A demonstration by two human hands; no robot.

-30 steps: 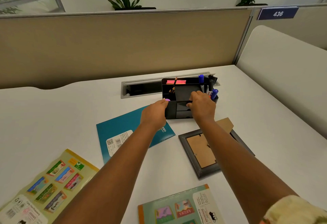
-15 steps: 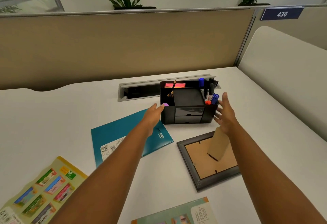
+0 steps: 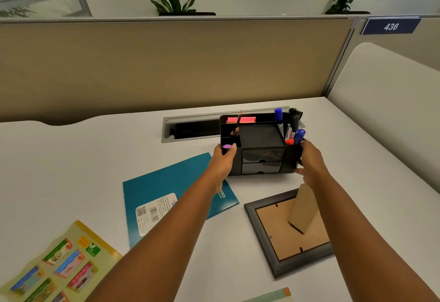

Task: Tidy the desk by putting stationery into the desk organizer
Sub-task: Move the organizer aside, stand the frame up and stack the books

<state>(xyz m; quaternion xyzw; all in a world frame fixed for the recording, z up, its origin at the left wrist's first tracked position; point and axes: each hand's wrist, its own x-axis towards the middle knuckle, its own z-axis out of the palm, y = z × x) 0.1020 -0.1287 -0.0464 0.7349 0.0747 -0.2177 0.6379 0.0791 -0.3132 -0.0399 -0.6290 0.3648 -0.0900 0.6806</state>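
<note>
Broadly, the white desk [image 3: 71, 170] is laid out with flat paper goods toward the near edge and the black desk organizer [image 3: 260, 145] toward the back, just in front of the cable slot [image 3: 190, 126]. A teal folder [image 3: 171, 197] is seen lying flat at the left of centre, with the left forearm passing over its right edge; a picture frame [image 3: 285, 232] is laid face down to the right, its cardboard stand tilted up. A sheet of stickers [image 3: 59, 266] is left at the near left corner.

The organizer is gripped at both ends, a hold that is judged suited to squaring or shifting it as one piece rather than to loading it. The left hand [image 3: 222, 161] is pressed to its left wall, fingers curled together around the corner, and a purple-capped item [image 3: 227, 146] appears to be pinched there against the rim; whether it is already inside a compartment cannot be told. The right hand [image 3: 309, 161] is set against the right wall, thumb low at the front and fingers wrapped behind, out of view.

Inside, markers [image 3: 289, 123] are stood upright in the right compartment so caps stay reachable, pink sticky notes [image 3: 240, 119] are tucked at the back, and a pencil [image 3: 237, 125] is leaned in a left slot. Two small drawers [image 3: 262, 162] at the front are shut.
</note>
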